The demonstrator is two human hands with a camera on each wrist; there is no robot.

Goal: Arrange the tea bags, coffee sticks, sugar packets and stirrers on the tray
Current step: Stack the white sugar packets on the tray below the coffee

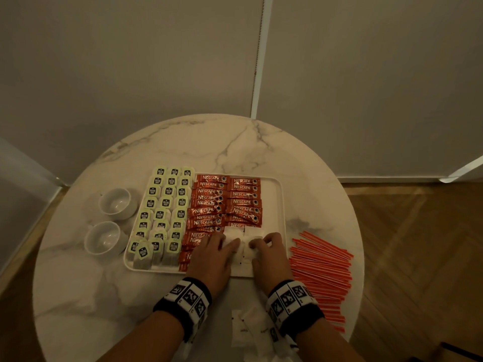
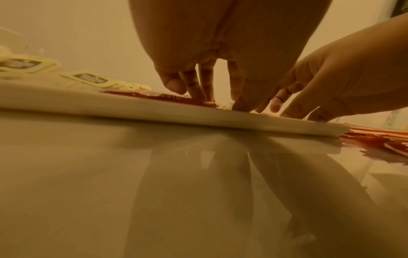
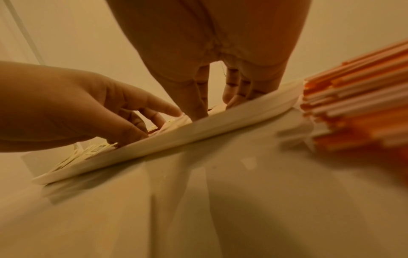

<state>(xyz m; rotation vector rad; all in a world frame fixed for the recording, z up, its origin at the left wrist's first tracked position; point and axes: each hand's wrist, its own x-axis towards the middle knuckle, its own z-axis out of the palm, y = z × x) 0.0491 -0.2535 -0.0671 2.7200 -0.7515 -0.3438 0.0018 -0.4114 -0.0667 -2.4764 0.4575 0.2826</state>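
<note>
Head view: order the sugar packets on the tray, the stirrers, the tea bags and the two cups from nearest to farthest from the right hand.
From the right hand:
1. Sugar packets: under its fingertips, on the tray's near part.
2. Stirrers: just to its right, on the table, off the tray.
3. Tea bags: the tray's left columns, past the left hand.
4. Cups: farthest left, off the tray.

Glossy veined marble table, smooth matt white tray, shiny foil coffee sticks, glazed cups.
</note>
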